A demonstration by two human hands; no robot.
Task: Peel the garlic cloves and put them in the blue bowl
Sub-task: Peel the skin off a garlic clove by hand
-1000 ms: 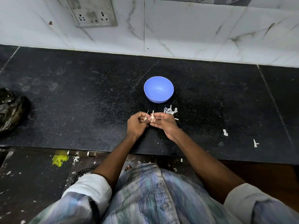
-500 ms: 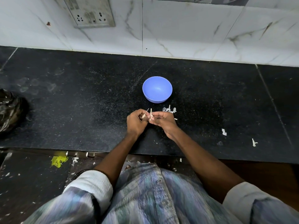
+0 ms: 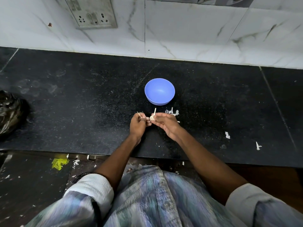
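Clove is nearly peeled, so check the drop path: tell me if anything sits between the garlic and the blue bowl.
Nothing visible does. The garlic clove, held between both hands, has bare black counter up to the blue bowl. The peel scraps lie off to the right.

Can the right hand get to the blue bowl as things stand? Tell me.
Probably yes. The right hand pinches the garlic clove just short of the blue bowl, and only bare countertop lies between them; the peel scraps sit off to one side.
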